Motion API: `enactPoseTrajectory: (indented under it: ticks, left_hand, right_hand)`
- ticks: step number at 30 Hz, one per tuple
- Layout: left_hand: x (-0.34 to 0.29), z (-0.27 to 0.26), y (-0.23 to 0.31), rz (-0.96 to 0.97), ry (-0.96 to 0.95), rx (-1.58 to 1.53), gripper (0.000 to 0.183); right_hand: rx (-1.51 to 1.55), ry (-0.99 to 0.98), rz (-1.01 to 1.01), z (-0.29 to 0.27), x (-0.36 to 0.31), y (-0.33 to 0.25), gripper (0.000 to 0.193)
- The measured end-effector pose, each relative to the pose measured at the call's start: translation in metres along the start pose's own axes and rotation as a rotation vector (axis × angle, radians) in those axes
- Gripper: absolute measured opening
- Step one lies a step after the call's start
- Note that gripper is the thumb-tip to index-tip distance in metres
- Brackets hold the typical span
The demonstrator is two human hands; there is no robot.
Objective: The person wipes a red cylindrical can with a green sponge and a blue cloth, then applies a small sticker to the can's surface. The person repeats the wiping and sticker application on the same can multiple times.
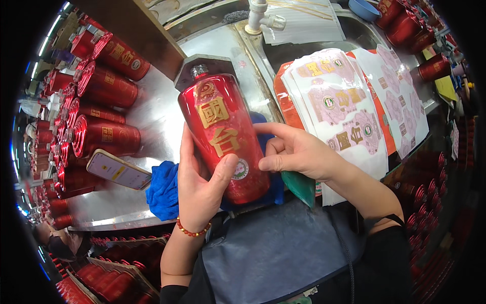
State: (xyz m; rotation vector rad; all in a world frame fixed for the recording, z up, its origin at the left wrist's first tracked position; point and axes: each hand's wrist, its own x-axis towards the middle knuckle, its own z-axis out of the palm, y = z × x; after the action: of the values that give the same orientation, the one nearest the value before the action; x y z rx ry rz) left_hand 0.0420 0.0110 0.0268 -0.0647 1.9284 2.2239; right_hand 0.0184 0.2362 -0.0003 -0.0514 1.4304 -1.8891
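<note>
A glossy red bottle [225, 169] with large gold characters and a small round white-and-green emblem lies tilted in front of me, its clear threaded neck pointing away. My left hand [198, 195] grips its left side, thumb across the front near the emblem. At the lower right side, my right hand [304, 152] holds the bottle's edge, with the thumb at the front and the index finger reaching along the side. Behind the neck is a dark angular block [218, 62]. A blue cloth [163, 191] shows beneath and beside the bottle.
Printed decal sheets [331, 114] lie over the sink on the right, below a white tap [256, 17]. More red bottles [107, 86] crowd the left, with a phone [120, 171] leaning by them. A green pointed object [299, 188] sits beneath my right hand.
</note>
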Motion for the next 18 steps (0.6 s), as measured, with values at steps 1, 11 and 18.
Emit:
enactPoseTrajectory:
  ticks: [1, 11, 18]
  left_hand:
    - [0.0, 0.0, -0.0008, -0.003, 0.0, -0.001, 0.081]
    - [0.0034, -0.0017, -0.0016, -0.034, -0.017, -0.026, 0.076]
    - [0.0053, -0.007, -0.0062, -0.008, -0.022, -0.037, 0.078]
  right_hand:
    - [0.025, -0.005, 0.0, -0.0002, 0.0002, 0.0018, 0.073]
    - [0.0, 0.026, 0.003, -0.0001, 0.0036, 0.004, 0.071]
    - [-0.009, 0.029, -0.013, -0.0051, 0.0064, -0.0021, 0.072]
